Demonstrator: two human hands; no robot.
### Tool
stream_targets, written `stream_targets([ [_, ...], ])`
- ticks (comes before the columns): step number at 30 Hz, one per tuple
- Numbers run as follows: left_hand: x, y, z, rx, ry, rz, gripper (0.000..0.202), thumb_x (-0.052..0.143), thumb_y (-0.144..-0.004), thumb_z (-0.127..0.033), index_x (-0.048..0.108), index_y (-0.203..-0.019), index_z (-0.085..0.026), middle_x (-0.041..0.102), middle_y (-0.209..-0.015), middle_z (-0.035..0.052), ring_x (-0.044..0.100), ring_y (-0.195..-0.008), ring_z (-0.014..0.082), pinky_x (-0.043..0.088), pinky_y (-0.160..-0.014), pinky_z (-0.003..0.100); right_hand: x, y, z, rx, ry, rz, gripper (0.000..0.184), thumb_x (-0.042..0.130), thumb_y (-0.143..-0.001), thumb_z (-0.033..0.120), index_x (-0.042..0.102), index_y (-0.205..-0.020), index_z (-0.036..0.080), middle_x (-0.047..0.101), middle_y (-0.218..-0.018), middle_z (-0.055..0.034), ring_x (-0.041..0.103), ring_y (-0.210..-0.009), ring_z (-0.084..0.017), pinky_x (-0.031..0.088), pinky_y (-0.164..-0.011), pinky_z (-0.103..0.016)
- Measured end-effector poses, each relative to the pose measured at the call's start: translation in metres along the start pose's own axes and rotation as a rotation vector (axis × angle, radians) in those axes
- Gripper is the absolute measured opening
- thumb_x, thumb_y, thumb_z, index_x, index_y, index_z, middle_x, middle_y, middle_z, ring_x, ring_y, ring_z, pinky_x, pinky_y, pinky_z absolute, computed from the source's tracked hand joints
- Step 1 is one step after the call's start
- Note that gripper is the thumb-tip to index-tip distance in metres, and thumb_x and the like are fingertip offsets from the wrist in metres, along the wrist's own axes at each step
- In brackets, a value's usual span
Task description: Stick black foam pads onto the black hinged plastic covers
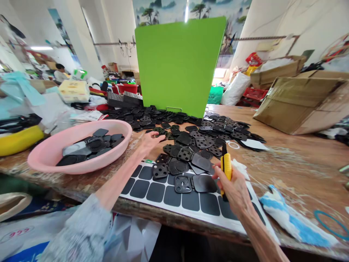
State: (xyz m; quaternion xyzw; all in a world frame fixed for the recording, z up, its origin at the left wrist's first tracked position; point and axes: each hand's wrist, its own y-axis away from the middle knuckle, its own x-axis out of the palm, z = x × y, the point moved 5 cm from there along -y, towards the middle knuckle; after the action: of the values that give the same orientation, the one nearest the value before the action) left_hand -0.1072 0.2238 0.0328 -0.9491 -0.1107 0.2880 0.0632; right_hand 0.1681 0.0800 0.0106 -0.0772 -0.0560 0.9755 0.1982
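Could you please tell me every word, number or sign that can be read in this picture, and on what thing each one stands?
"666" in pink figures (perhaps "999" upside down): on the white plastic bag, lower left.
Small green label on the white backing sheet: too small to read.
Cream and yellow carton: print too small to read.
Stack of papers: print too small to read.

The table top (289,174) is bare wood, rough and much scratched. On it lie the black pads (185,165), which look like matt rubber; left of these pads, the pink plastic basin (81,167) is smooth and a little glossy. Right of the pads, the utility knife (226,165) has shiny yellow plastic, and the cardboard box (302,105) is dull brown paper.
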Motion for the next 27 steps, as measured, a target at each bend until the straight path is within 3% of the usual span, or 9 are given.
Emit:
stream_targets([
  [4, -0.016, 0.107, -0.029, 0.265, 0.138, -0.062, 0.049, 0.069, -0.074, -0.042, 0.062, -0.117, -0.018, 0.065, -0.110, 0.0084, 0.061, -0.098, 0.0214, 0.047, -0.087, 0.032, 0.036, 0.050, 0.013, 0.180, -0.294, 0.192, 0.054, 0.070, -0.069, 0.059, 0.062, -0.101, 0.016, 0.065, -0.070, -0.0025, 0.040, -0.039, -0.006, 0.029, -0.037, -0.020],
  [6, -0.016, 0.164, -0.031, 0.355, 0.174, -0.128, 0.046, 0.072, -0.072, -0.036, 0.063, -0.115, -0.021, 0.063, -0.108, 0.0079, 0.059, -0.099, 0.0224, 0.047, -0.088, 0.034, 0.052, 0.076, 0.012, 0.213, -0.307, 0.268, 0.048, 0.067, -0.072, 0.060, 0.061, -0.088, 0.015, 0.058, -0.058, 0.0015, 0.037, -0.038, -0.006, 0.029, -0.037, -0.020],
  [8, -0.014, 0.208, -0.020, 0.303, 0.263, -0.177, 0.046, 0.076, -0.069, -0.032, 0.064, -0.113, -0.023, 0.061, -0.113, 0.0084, 0.056, -0.108, 0.0243, 0.045, -0.094, 0.035, 0.058, 0.097, 0.006, 0.169, -0.222, 0.289, 0.040, 0.063, -0.077, 0.056, 0.055, -0.070, 0.017, 0.047, -0.048, 0.0047, 0.037, -0.039, -0.007, 0.030, -0.038, -0.021],
  [10, -0.010, 0.238, -0.002, 0.094, 0.449, -0.172, 0.053, 0.078, -0.066, -0.033, 0.061, -0.116, -0.024, 0.059, -0.117, 0.0081, 0.056, -0.111, 0.0246, 0.045, -0.096, 0.035, 0.053, 0.116, 0.004, -0.021, -0.072, 0.248, 0.031, 0.061, -0.083, 0.042, 0.054, -0.065, 0.018, 0.048, -0.049, 0.0037, 0.042, -0.043, -0.009, 0.036, -0.041, -0.021],
  [12, -0.002, 0.260, 0.016, -0.215, 0.701, -0.068, 0.059, 0.076, -0.069, -0.041, 0.056, -0.122, -0.024, 0.061, -0.115, 0.0082, 0.059, -0.106, 0.0237, 0.047, -0.092, 0.035, 0.046, 0.138, 0.007, -0.318, 0.073, 0.216, 0.011, 0.055, -0.084, 0.023, 0.062, -0.078, 0.018, 0.061, -0.064, -0.0008, 0.055, -0.055, -0.014, 0.046, -0.051, -0.024],
  [14, 0.009, 0.280, 0.024, -0.486, 0.923, 0.088, 0.062, 0.071, -0.072, -0.050, 0.054, -0.125, -0.023, 0.064, -0.109, 0.0080, 0.063, -0.098, 0.0227, 0.050, -0.086, 0.033, 0.042, 0.162, 0.007, -0.596, 0.195, 0.254, 0.029, 0.048, -0.081, 0.009, 0.065, -0.103, 0.018, 0.070, -0.087, -0.0063, 0.063, -0.076, -0.019, 0.054, -0.066, -0.030],
  [17, 0.017, 0.303, 0.028, -0.678, 1.099, 0.256, 0.068, 0.074, -0.071, -0.047, 0.052, -0.131, -0.025, 0.067, -0.105, 0.0065, 0.065, -0.092, 0.0218, 0.051, -0.081, 0.032, 0.038, 0.193, -0.003, -0.815, 0.340, 0.343, 0.056, 0.042, -0.081, 0.002, 0.050, -0.133, 0.019, 0.068, -0.111, -0.0121, 0.062, -0.099, -0.024, 0.056, -0.078, -0.037],
  [23, 0.025, 0.325, 0.046, -0.784, 1.098, 0.410, 0.069, 0.080, -0.067, -0.037, 0.055, -0.130, -0.026, 0.068, -0.094, 0.0025, 0.064, -0.085, 0.0166, 0.049, -0.079, 0.027, 0.020, 0.213, -0.024, -0.796, 0.390, 0.505, 0.065, 0.040, -0.077, -0.001, 0.044, -0.138, 0.020, 0.067, -0.116, -0.0117, 0.062, -0.100, -0.024, 0.057, -0.079, -0.038],
  [27, 0.023, 0.329, 0.052, -0.751, 1.014, 0.556, 0.048, 0.077, -0.068, -0.038, 0.067, -0.110, -0.018, 0.068, -0.082, 0.0034, 0.060, -0.070, 0.0143, 0.048, -0.069, 0.027, 0.001, 0.198, -0.024, -0.543, 0.302, 0.487, 0.033, 0.046, -0.081, 0.007, 0.061, -0.108, 0.019, 0.068, -0.088, -0.0046, 0.061, -0.073, -0.017, 0.053, -0.063, -0.027],
])
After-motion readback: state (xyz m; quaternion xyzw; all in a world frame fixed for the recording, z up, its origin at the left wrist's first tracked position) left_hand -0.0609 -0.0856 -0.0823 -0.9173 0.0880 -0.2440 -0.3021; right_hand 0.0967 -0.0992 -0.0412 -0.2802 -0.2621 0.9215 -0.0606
